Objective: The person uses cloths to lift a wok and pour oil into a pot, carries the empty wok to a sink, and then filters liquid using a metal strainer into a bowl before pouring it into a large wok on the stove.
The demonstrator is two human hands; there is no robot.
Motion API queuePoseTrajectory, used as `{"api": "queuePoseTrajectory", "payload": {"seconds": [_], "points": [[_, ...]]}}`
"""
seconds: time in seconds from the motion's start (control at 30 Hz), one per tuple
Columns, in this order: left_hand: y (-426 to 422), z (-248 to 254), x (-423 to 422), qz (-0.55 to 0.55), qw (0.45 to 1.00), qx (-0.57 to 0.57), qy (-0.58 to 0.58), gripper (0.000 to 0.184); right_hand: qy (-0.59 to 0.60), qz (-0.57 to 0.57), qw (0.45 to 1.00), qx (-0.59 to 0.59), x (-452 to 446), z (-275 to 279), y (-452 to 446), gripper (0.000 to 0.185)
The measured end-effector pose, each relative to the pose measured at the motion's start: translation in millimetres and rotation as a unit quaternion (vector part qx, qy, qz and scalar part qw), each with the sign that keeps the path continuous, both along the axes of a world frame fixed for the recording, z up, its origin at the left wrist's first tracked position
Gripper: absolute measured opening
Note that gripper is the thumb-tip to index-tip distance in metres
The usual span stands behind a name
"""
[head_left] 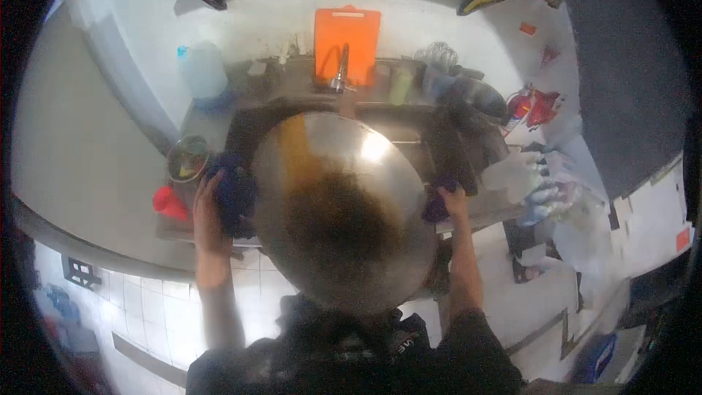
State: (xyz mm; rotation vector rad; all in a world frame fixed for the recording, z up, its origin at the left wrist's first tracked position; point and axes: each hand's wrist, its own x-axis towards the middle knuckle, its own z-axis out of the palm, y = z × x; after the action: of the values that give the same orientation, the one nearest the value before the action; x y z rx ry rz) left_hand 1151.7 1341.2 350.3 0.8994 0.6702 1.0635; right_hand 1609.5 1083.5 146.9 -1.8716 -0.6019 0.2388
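Note:
A large round metal wok (pixel 395 249) is held up in front of my body, over the front of the sink. Its broad surface is shiny, with a brown and dark patch at its middle. At its left edge my left hand (pixel 208 201) is closed around a dark blue cloth (pixel 235 194) pressed to the rim. On the opposite side my right hand (pixel 455 201) grips the wok's edge through another dark cloth (pixel 436 207). Both hands' fingers are partly hidden by cloth and blur.
Behind the wok is a steel sink (pixel 409 134) with a faucet (pixel 341 73). An orange cutting board (pixel 358 33) leans on the wall. A water jug (pixel 203 73), a bowl (pixel 188 159) and a red object (pixel 170 203) are left; a dark pan (pixel 479 101) sits right.

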Motion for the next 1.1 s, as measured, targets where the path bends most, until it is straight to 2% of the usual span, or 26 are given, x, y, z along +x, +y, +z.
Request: {"api": "queuePoseTrajectory", "payload": {"seconds": [0.07, 0.1, 0.17, 0.23, 0.3, 0.33, 0.4, 0.47, 0.5, 0.57, 0.6, 0.67, 0.7, 0.77, 0.8, 0.87, 0.9, 0.97, 1.07, 1.1], "points": [[-9, 18, 49, -0.006, 0.999, -0.034, -0.025, 0.027, 0.061, 0.085, 0.994, 0.034, 46, -6, 24, 0.036], [-18, 28, 78, -0.019, 0.996, -0.071, -0.05, 0.027, 0.06, 0.109, 0.992, 0.015, 78, -30, 32, 0.037], [-31, 37, 131, 0.013, 0.998, -0.052, -0.033, 0.028, -0.026, 0.159, 0.985, -0.063, 165, -123, 54, 0.038], [-40, 47, 188, 0.041, 0.999, -0.028, -0.018, 0.03, -0.215, 0.216, 0.943, -0.133, 246, -225, 78, 0.04], [-51, 62, 243, 0.058, 0.997, -0.05, -0.02, 0.034, -0.204, 0.31, 0.928, -0.045, 264, -220, 102, 0.038], [-69, 84, 272, 0.093, 0.994, -0.038, 0.052, 0.037, -0.071, 0.259, 0.956, -0.118, 255, -190, 99, 0.041], [-51, 54, 301, 0.072, 0.995, 0.003, 0.073, 0.038, 0.068, 0.206, 0.958, -0.19, 248, -152, 99, 0.044], [-44, 43, 338, 0.086, 0.99, -0.011, 0.115, 0.037, -0.012, 0.046, 0.947, -0.318, 248, -132, 95, 0.049], [-49, 43, 357, 0.086, 0.989, -0.015, 0.119, 0.037, -0.008, 0.047, 0.945, -0.322, 249, -117, 89, 0.049], [-60, 46, 390, 0.023, 0.984, 0.039, 0.175, 0.04, -0.045, 0.011, 0.996, -0.075, 250, -82, 74, 0.05], [-65, 48, 404, 0.023, 0.983, 0.032, 0.179, 0.04, -0.041, 0.013, 0.996, -0.082, 246, -56, 61, 0.05], [-68, 50, 428, 0.024, 0.992, -0.019, 0.124, 0.039, 0.015, -0.002, 1.0, 0.013, 240, -12, 43, 0.05], [-68, 39, 434, 0.02, 0.992, -0.021, 0.126, 0.039, 0.018, -0.005, 1.0, 0.011, 238, -13, 33, 0.05], [-65, 6, 447, 0.099, 0.974, 0.079, 0.186, 0.039, 0.029, 0.001, 0.998, 0.064, 230, -19, 6, 0.05], [-65, -6, 451, 0.127, 0.964, 0.11, 0.207, 0.039, 0.03, 0.003, 0.998, 0.062, 217, -2, -3, 0.05], [-63, -17, 466, 0.122, 0.983, -0.089, 0.106, 0.046, -0.022, -0.027, 0.999, 0.03, 193, 39, -12, 0.043], [-62, -33, 470, 0.128, 0.981, -0.093, 0.109, 0.046, -0.018, -0.021, 0.999, 0.027, 189, 36, -16, 0.043], [-60, -65, 477, 0.137, 0.98, -0.064, 0.125, 0.034, 0.013, -0.024, 1.0, -0.009, 183, 30, -26, 0.045], [-75, -71, 497, 0.145, 0.976, -0.118, 0.11, 0.036, 0.079, -0.016, 0.997, -0.001, 180, -5, -36, 0.045], [-82, -79, 499, 0.164, 0.972, -0.141, 0.094, 0.038, 0.079, -0.011, 0.997, -0.006, 177, 3, -38, 0.045]]}}
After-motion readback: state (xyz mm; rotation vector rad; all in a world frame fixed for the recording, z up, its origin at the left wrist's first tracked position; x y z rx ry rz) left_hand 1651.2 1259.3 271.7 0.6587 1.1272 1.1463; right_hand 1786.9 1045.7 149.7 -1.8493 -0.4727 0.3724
